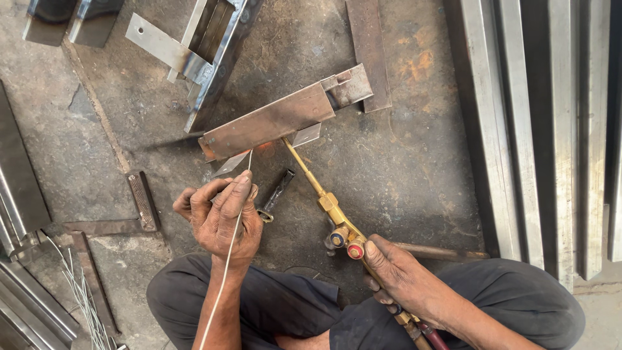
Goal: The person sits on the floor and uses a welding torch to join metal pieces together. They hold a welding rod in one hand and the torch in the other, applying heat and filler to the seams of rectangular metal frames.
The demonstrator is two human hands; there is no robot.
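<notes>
Metal workshop: steel sections (518, 129) stacked on a stained concrete floor (414, 181).

Left hand (223, 217): my fingers curled shut, thumb and forefinger pinched, knuckles up, wrist straight.
Right hand (402, 279): clenched in a fist grip, thumb stretched forward, forearm angled in from lower right.
Legs: mine, folded, knees apart beneath both forearms.

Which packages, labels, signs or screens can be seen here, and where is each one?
None in view: no package, label, sign or screen. Only bare metal pieces lie on the floor; the left hand pinches a thin wire rod, and the right hand grips a brass torch.
</notes>
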